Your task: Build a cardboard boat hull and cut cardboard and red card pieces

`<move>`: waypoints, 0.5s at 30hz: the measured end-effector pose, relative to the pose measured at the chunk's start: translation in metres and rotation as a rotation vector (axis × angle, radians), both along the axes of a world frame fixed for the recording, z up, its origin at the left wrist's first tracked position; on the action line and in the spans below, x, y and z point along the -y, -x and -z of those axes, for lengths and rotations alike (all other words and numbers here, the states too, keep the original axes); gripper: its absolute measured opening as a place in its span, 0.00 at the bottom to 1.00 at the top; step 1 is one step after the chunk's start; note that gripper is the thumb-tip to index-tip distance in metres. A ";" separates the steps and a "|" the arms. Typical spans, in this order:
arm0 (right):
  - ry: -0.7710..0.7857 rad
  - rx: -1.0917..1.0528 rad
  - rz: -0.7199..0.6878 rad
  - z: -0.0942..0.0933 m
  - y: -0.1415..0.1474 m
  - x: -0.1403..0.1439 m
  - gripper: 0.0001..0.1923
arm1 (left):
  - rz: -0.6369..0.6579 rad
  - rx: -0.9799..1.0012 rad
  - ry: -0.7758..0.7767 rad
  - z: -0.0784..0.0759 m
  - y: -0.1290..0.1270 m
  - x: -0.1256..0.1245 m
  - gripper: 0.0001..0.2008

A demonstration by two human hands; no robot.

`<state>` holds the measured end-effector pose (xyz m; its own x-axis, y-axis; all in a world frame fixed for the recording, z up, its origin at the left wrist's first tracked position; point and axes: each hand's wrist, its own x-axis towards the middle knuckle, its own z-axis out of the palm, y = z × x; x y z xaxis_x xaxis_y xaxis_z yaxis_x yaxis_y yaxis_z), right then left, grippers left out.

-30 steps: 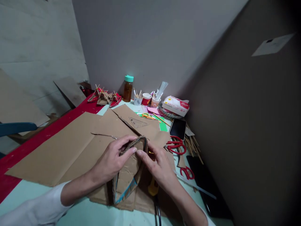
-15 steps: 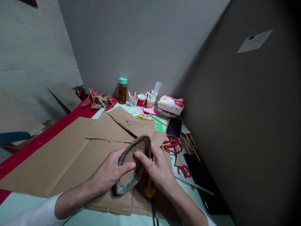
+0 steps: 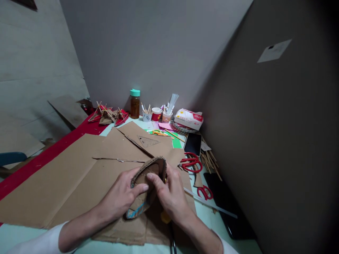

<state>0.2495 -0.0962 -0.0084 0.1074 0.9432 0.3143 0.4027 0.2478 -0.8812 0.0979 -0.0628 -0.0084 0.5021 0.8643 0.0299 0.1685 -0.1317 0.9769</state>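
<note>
- I see my left hand (image 3: 120,197) and my right hand (image 3: 169,192) both closed around a small boat-shaped shell of brown corrugated cardboard (image 3: 148,183), fingers curled over its rim and thumbs meeting on its inner face.
- The shell sits just above the large flat sheets of brown cardboard (image 3: 66,180) that cover the near half of the pale green table (image 3: 212,215), in the middle of the view.
- I judge the shell well advanced: a curved side strip already runs round its pointed base, and a blue-edged patch shows at its near end. I cannot tell whether the seams are fixed or only pressed together.
- It carries no sticks, unlike the little red-and-brown cardboard boats with wooden sticks (image 3: 108,115) at the far edge, so I judge that part not yet done.
- A yellow tool with a black cord (image 3: 166,218) lies half hidden under my right wrist; I cannot say what it is.
- Red-handled scissors (image 3: 191,161) rest just right of my hands, beside a black phone (image 3: 193,144).
</note>
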 end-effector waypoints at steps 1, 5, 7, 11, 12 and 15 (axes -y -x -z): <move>-0.006 -0.014 -0.010 -0.001 0.000 -0.001 0.05 | 0.003 0.006 0.003 0.000 0.000 0.000 0.18; -0.001 -0.064 0.006 -0.001 -0.002 -0.003 0.06 | -0.026 0.077 0.066 0.005 -0.002 -0.001 0.20; 0.012 -0.079 0.042 0.000 -0.003 -0.004 0.08 | -0.028 0.141 0.144 0.008 -0.003 -0.002 0.25; -0.002 -0.105 0.064 -0.001 -0.003 -0.003 0.09 | -0.052 0.139 0.137 0.010 -0.006 -0.002 0.26; -0.003 -0.109 0.053 -0.002 -0.004 -0.002 0.08 | -0.054 0.130 0.117 0.010 -0.006 -0.001 0.24; 0.051 -0.138 -0.018 -0.005 -0.006 -0.001 0.09 | -0.027 0.152 0.076 0.010 -0.004 0.004 0.23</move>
<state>0.2555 -0.0954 -0.0034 0.1288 0.9597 0.2497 0.2731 0.2078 -0.9393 0.1022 -0.0667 -0.0189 0.4734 0.8801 0.0376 0.0201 -0.0535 0.9984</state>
